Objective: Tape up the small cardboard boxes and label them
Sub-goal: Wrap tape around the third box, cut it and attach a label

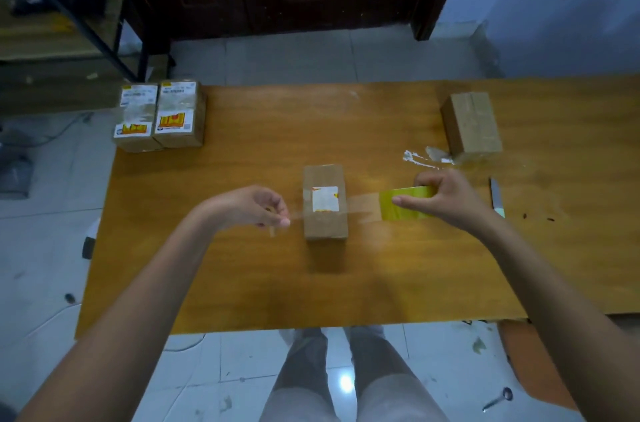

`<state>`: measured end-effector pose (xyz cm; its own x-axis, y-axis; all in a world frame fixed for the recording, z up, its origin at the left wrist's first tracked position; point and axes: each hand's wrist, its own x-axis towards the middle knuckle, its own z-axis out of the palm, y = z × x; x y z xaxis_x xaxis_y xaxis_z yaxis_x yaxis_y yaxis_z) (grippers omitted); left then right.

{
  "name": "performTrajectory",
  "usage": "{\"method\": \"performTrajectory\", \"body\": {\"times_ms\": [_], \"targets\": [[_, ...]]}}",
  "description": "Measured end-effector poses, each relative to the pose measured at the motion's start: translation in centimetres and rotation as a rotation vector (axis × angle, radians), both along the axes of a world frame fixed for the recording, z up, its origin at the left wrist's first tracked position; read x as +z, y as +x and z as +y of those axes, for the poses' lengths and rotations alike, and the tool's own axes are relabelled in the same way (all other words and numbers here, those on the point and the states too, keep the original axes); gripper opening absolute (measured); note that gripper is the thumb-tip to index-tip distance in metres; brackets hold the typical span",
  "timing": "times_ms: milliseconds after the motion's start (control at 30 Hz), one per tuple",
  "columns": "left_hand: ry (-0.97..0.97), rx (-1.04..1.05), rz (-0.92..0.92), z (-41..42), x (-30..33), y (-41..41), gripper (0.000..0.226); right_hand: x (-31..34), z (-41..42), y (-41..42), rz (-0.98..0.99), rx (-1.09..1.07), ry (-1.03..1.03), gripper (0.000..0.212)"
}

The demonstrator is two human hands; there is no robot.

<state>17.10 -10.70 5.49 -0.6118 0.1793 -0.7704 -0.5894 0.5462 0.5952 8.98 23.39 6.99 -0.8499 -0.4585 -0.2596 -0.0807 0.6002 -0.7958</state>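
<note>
A small cardboard box (325, 224) with a white label (325, 198) on top lies in the middle of the wooden table (242, 266). My right hand (446, 198) grips a roll of yellowish tape (403, 205) just right of the box. A clear strip of tape (360, 207) stretches from the roll across the box top to my left hand (258, 207), which pinches the free end left of the box.
Labelled, taped boxes (161, 115) stand stacked at the table's far left corner. A plain cardboard box (472, 124) sits at the far right, with tape scraps (427, 157) in front of it. A knife (496, 196) lies right of my right hand. My legs show below the table edge.
</note>
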Motion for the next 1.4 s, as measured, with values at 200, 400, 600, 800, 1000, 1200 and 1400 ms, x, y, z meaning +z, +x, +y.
{"method": "performTrajectory", "body": {"times_ms": [200, 400, 600, 800, 1000, 1200, 1400], "targets": [[0.134, 0.161, -0.022, -0.6, -1.5, -0.5, 0.010, -1.7, -0.1, -0.3, -0.007, -0.087, 0.012, 0.050], [0.135, 0.372, -0.028, 0.2, -2.7, -1.4, 0.019, -3.2, 0.3, -0.9, -0.015, -0.143, 0.019, 0.046], [0.102, 0.392, 0.079, 1.2, -3.3, -1.4, 0.011, -4.6, 0.6, -1.4, -0.011, -0.152, 0.090, 0.046], [0.181, 0.547, 0.031, 1.4, -3.5, -1.7, 0.009, -4.7, 1.0, -2.1, -0.027, -0.163, 0.087, 0.046], [0.074, 0.610, 0.079, 2.4, -4.5, -1.6, 0.009, -5.3, 1.3, -2.7, 0.003, -0.161, 0.119, 0.040], [-0.039, 0.679, 0.193, 2.8, -5.6, -1.1, 0.024, -6.1, 1.4, -2.7, 0.031, -0.134, 0.125, 0.037], [-0.077, 0.691, 0.211, 3.0, -6.1, -0.7, 0.027, -6.8, 1.0, -2.5, -0.001, -0.115, 0.102, 0.033]]}}
